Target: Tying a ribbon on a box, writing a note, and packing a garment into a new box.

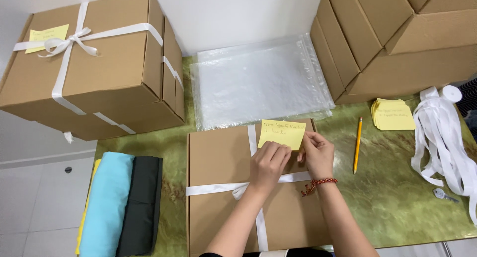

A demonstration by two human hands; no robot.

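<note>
Nearest the camera, a cardboard box [223,187] tied with white ribbon [213,188] is lying on the green table [397,187]. Both hands are pinching a yellow note [281,133] over its far edge: left hand [269,163] closed on the lower edge, right hand [317,153] gripping the right side. A pencil [357,145] is lying just right.

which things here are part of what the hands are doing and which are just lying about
In hand: left hand and right hand holding yellow note over ribboned box.

Lying about: pencil, note pad, loose ribbon, plastic bags, folded clothes, tied box.
</note>
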